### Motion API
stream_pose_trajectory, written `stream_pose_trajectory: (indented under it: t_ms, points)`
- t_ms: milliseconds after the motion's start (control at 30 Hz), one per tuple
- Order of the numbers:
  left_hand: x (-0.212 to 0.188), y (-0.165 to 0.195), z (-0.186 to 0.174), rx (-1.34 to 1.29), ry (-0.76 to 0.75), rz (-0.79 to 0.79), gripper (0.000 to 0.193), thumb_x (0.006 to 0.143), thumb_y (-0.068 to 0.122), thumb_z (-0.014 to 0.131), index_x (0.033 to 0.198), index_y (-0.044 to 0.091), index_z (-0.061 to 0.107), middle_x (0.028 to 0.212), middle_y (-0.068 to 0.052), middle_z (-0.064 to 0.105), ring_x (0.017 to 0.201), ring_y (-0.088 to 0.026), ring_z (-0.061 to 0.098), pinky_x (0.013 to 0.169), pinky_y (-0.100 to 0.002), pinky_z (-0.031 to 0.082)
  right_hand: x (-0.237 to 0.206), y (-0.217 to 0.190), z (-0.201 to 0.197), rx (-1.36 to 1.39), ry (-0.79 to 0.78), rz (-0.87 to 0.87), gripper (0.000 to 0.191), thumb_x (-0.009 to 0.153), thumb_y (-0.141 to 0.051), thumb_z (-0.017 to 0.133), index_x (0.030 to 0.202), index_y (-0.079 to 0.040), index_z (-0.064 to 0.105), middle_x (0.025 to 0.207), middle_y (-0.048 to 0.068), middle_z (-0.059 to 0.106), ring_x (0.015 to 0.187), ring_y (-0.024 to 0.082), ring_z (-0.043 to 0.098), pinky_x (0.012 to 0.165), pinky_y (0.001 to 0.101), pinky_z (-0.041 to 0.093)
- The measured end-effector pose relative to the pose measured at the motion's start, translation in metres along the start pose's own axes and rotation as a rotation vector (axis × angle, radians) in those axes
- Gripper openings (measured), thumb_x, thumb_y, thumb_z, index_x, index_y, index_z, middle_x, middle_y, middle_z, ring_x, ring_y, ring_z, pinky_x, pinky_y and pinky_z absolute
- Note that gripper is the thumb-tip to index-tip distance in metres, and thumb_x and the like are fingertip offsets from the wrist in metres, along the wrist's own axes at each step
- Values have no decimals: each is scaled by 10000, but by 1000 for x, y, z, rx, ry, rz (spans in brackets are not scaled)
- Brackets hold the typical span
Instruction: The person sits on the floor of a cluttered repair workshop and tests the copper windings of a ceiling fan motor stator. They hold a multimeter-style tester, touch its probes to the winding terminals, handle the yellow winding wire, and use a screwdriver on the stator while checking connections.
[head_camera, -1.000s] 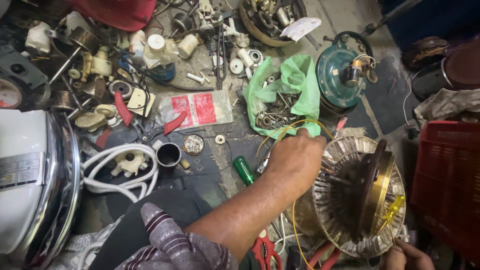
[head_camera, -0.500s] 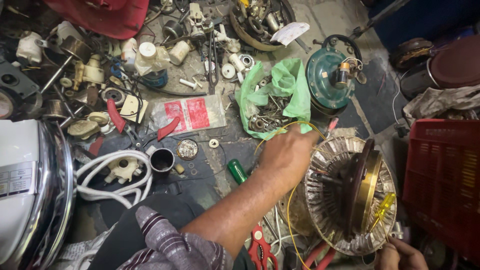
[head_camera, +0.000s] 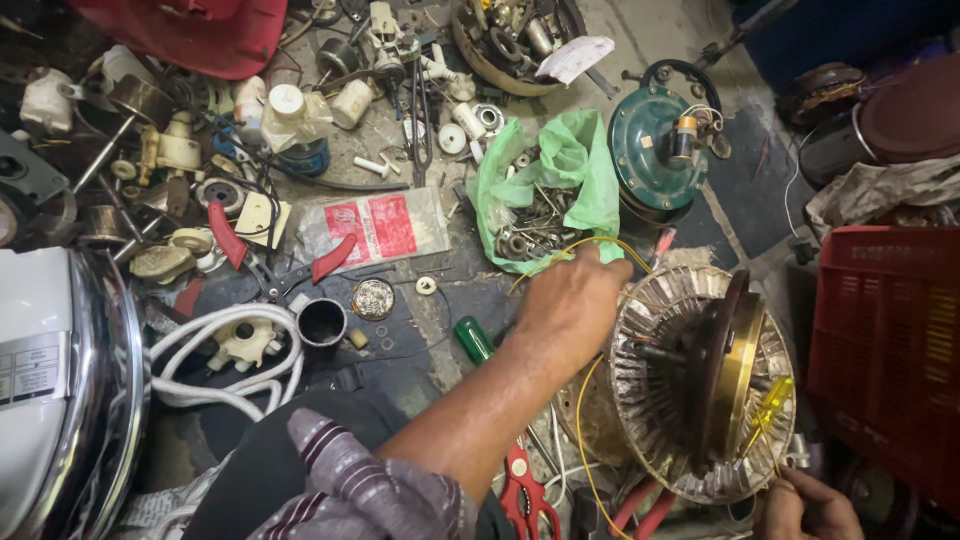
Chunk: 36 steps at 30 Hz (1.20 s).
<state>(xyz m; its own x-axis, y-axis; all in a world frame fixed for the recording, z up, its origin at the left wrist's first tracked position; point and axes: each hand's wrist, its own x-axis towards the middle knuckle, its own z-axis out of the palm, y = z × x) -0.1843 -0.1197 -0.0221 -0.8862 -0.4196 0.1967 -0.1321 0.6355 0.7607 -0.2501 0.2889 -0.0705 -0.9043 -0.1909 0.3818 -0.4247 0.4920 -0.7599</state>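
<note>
A yellow wire (head_camera: 590, 243) is pinched by the left hand (head_camera: 572, 305) at the motor winding's (head_camera: 690, 385) ten o'clock; unattached yet.

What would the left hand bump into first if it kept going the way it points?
The left hand points up the picture toward the green plastic bag of screws and metal bits. That bag looks like the first thing it would meet, just past the yellow wire; depth is hard to judge.

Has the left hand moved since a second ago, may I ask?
Yes, slightly: the left hand edged up the view toward the green plastic bag.
</note>
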Motion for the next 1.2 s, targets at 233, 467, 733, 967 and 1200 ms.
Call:
stream_pose_trajectory:
  t_ms: [233, 467, 733, 967, 1200]
  points:
    - [-1, 2, -11, -42, -29, 51, 278, 898, 103, 542, 1087, 169, 736, 1042, -221, 645, 936, -395, 703, 799, -519, 545, -8, -4, 8, -65, 95, 113, 86, 1134, -12, 638, 1096, 65, 644, 921, 180, 708, 817, 158, 684, 803, 256, 552]
    - [-2, 6, -18, -70, -67, 29, 216, 915, 143, 550, 1036, 168, 727, 1039, -215, 634, 946, -396, 695, 801, -526, 533, -10, -12, 8, -65, 81, 103, 86, 1133, 2, 626, 1093, 78, 619, 930, 202, 701, 844, 164, 690, 830, 272, 558]
    - [-2, 6, -25, -112, -34, 36, 216, 878, 115, 555, 1027, 154, 706, 1018, -186, 635, 925, -387, 696, 767, -511, 538, -23, -42, 23, 31, 139, 156, 124, 1147, -4, 620, 1062, 86, 623, 958, 203, 715, 886, 169, 711, 874, 284, 571]
    - [-4, 4, -16, -59, 3, 22, 245, 884, 79, 542, 1052, 132, 712, 1048, -205, 634, 897, -406, 694, 766, -523, 535, -19, -54, 24, -30, 143, 166, 116, 1118, -17, 635, 1054, 80, 627, 902, 162, 715, 812, 127, 695, 770, 249, 559]
    - [-4, 3, -14, -49, 7, 29, 258, 907, 91, 545, 1080, 145, 730, 1059, -197, 648, 923, -399, 700, 793, -518, 541, -21, -74, 30, -141, 209, 328, 98, 1067, -31, 678, 1053, 66, 684, 737, 169, 675, 615, 153, 604, 554, 263, 464]
